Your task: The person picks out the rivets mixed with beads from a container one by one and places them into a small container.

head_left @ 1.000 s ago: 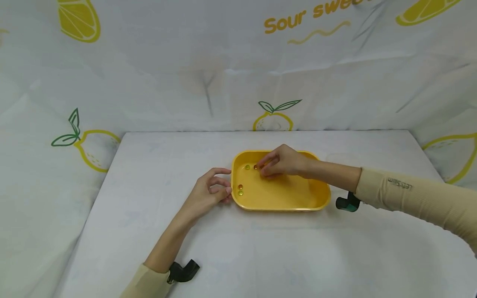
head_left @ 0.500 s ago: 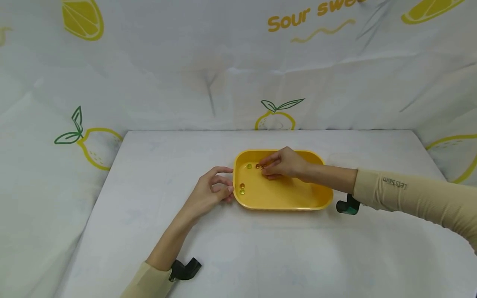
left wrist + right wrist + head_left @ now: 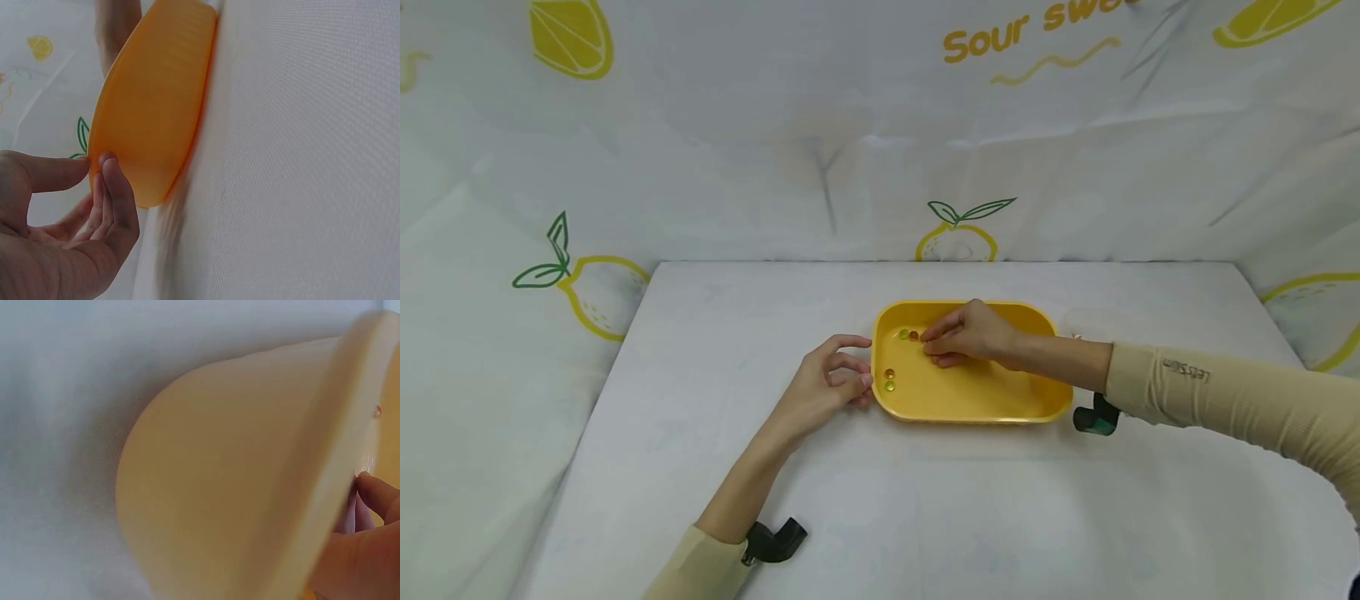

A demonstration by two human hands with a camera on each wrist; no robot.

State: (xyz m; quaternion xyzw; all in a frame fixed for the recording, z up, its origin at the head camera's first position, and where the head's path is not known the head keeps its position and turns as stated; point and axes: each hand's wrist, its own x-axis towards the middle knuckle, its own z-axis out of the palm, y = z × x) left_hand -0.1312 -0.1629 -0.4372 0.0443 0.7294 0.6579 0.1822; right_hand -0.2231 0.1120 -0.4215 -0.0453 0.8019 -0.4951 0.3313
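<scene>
A shallow yellow tray [image 3: 970, 407] lies on the white table. My left hand [image 3: 829, 385] rests its fingertips against the tray's left end, its forefinger on the rim and its thumb lower down; the left wrist view shows this hand [image 3: 75, 231] from behind. Inside, a green glass bead [image 3: 903, 334] and a brown one [image 3: 913, 335] sit side by side at the far left. Nearer me lie an orange bead [image 3: 890, 373] and a yellow-green bead [image 3: 890, 385]. My right hand [image 3: 970, 333] reaches in, fingertips together just right of the brown bead; whether they pinch anything is unclear.
The tray's raised wall [image 3: 206, 462] fills much of the right wrist view and hides part of that hand. White table surface [image 3: 760, 308] surrounds the tray. A lemon-print cloth [image 3: 722, 125] hangs behind. Both wrists carry black camera mounts [image 3: 773, 540].
The brown bead has shifted left until it sits close beside the green one, with my right fingertips following. My left hand stays on the tray's end. The whole head view has drifted slightly.
</scene>
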